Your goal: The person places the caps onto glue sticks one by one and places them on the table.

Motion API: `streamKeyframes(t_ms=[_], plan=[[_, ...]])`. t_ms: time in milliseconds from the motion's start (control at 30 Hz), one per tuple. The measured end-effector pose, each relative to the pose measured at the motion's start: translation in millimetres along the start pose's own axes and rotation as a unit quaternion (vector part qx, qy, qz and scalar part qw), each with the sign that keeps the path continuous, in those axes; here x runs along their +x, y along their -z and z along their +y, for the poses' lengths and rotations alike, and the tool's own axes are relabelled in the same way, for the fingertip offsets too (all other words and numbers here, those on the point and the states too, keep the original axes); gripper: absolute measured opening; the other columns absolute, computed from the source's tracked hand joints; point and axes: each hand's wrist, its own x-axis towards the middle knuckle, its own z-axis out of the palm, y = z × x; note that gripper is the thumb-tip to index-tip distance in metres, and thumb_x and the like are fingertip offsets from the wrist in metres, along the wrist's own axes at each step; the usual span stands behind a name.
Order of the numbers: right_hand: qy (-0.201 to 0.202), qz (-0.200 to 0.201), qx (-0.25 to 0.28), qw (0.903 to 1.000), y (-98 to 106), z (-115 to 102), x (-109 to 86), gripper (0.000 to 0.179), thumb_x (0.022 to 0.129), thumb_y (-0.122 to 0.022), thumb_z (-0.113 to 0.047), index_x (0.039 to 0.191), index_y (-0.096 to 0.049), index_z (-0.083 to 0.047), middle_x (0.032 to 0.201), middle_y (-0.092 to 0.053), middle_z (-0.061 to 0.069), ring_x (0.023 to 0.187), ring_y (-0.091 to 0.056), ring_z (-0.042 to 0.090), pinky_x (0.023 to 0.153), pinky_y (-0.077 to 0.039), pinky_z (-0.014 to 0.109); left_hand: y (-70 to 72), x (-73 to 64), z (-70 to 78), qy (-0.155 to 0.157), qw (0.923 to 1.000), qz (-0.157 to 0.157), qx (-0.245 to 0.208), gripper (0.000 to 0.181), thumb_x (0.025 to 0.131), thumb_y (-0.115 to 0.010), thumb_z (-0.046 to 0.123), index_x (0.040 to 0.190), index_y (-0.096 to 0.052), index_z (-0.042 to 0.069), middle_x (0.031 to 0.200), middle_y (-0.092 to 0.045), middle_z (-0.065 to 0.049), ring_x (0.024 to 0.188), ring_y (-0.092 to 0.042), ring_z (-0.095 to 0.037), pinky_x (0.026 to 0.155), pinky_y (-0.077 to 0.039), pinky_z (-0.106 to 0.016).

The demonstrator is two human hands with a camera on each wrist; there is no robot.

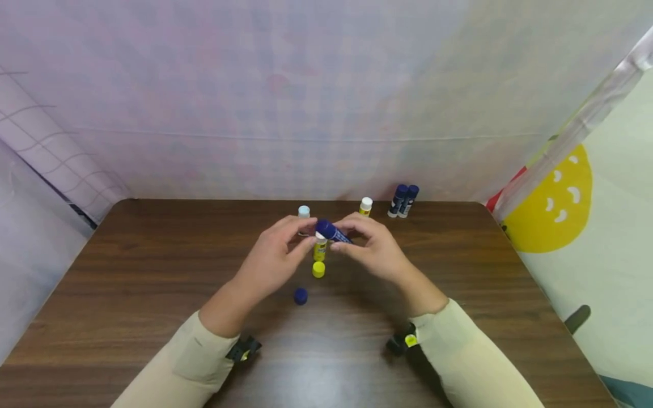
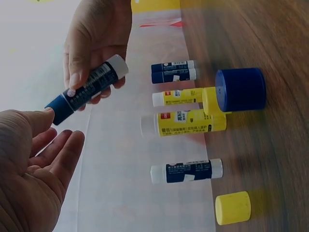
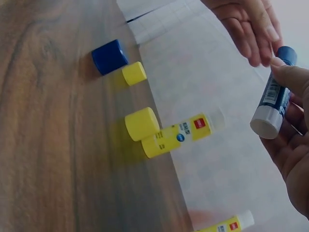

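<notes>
A dark-blue glue stick [image 1: 334, 231] with a blue cap and a white base is held by my right hand [image 1: 374, 246], tilted above the table. Thumb and fingers grip its barrel in the right wrist view. My left hand [image 1: 270, 255] is at the capped end, its fingers [image 2: 60, 157] spread and the thumb by the cap; whether it touches is unclear. Below them a yellow glue stick [image 1: 319, 249] stands upright, white end up. In front of it lie a yellow cap [image 1: 318, 269] and a blue cap [image 1: 301, 296]. Another yellow cap [image 2: 233, 208] shows in the left wrist view.
Two capped blue glue sticks [image 1: 403, 201] stand together at the back right. Another yellow glue stick [image 1: 365, 206] is behind my right hand. A blue glue stick with white ends [image 2: 188, 171] stands behind my left hand. A curtain [image 1: 285, 124] borders the wooden table [image 1: 153, 255].
</notes>
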Motion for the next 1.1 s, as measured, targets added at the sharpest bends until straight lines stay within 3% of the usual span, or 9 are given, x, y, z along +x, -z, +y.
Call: streamKeyframes(t_ms=[133, 333, 600, 867, 1000, 1100], plan=[[-0.013, 0.025, -0.008, 0.9996, 6.6, 2.1, -0.2, 0.030, 0.086, -0.084, -0.004, 0.114, -0.075, -0.004, 0.111, -0.072, 0.008, 0.099, -0.066, 0.015, 0.086, -0.062, 0.026, 1.6, 0.3, -4.2, -0.004, 0.9999, 0.014, 0.003, 0.040, 0.103, -0.067, 0.018, 0.141, -0.062, 0.008, 0.126, -0.067, -0.007, 0.115, -0.069, -0.022, 0.095, -0.062, -0.037], [-0.016, 0.061, 0.021, 0.9978, 17.0, 6.2, -1.8, 0.029, 0.088, -0.080, 0.003, 0.116, -0.072, 0.002, 0.113, -0.068, 0.012, 0.090, -0.069, 0.018, 0.071, -0.065, 0.028, 1.8, 1.9, -11.0, -0.009, 0.9996, 0.022, 0.014, 0.039, 0.102, -0.069, 0.019, 0.139, -0.063, 0.007, 0.126, -0.067, -0.008, 0.113, -0.069, -0.023, 0.097, -0.062, -0.037], [-0.019, 0.123, 0.064, 0.9901, 34.1, 12.5, 2.2, 0.027, 0.092, -0.070, 0.012, 0.119, -0.067, 0.011, 0.105, -0.066, -0.004, 0.090, -0.068, 0.008, 0.074, -0.063, 0.020, 1.2, 4.0, -21.5, -0.004, 0.9994, 0.019, 0.030, 0.039, 0.102, -0.069, 0.019, 0.139, -0.063, 0.006, 0.129, -0.066, -0.011, 0.109, -0.070, -0.024, 0.095, -0.062, -0.038], [-0.043, 0.204, 0.104, 0.9725, 56.8, 23.6, 4.8, 0.030, 0.095, -0.068, 0.008, 0.124, -0.064, 0.013, 0.102, -0.070, -0.005, 0.091, -0.068, 0.007, 0.077, -0.062, 0.019, 3.1, 5.9, -27.4, 0.003, 0.9994, 0.018, 0.030, 0.039, 0.102, -0.069, 0.020, 0.138, -0.063, 0.005, 0.126, -0.067, -0.008, 0.109, -0.070, -0.023, 0.095, -0.062, -0.039], [-0.071, 0.246, 0.090, 0.9624, 68.5, 31.7, 4.0, 0.027, 0.097, -0.070, 0.001, 0.123, -0.067, 0.006, 0.101, -0.072, -0.007, 0.092, -0.068, 0.008, 0.079, -0.060, 0.016, 3.7, 6.1, -30.7, 0.005, 0.9993, 0.018, 0.033, 0.039, 0.102, -0.069, 0.020, 0.138, -0.063, 0.005, 0.126, -0.067, -0.009, 0.109, -0.070, -0.023, 0.095, -0.062, -0.039], [-0.102, 0.281, 0.102, 0.9488, 75.4, 37.1, 2.6, 0.024, 0.096, -0.073, -0.004, 0.120, -0.071, -0.001, 0.101, -0.073, -0.007, 0.093, -0.067, 0.009, 0.078, -0.058, 0.015, 3.3, 5.9, -33.3, 0.009, 0.9991, 0.016, 0.037, 0.038, 0.102, -0.069, 0.020, 0.137, -0.064, 0.007, 0.125, -0.067, -0.008, 0.109, -0.070, -0.022, 0.094, -0.062, -0.039]])
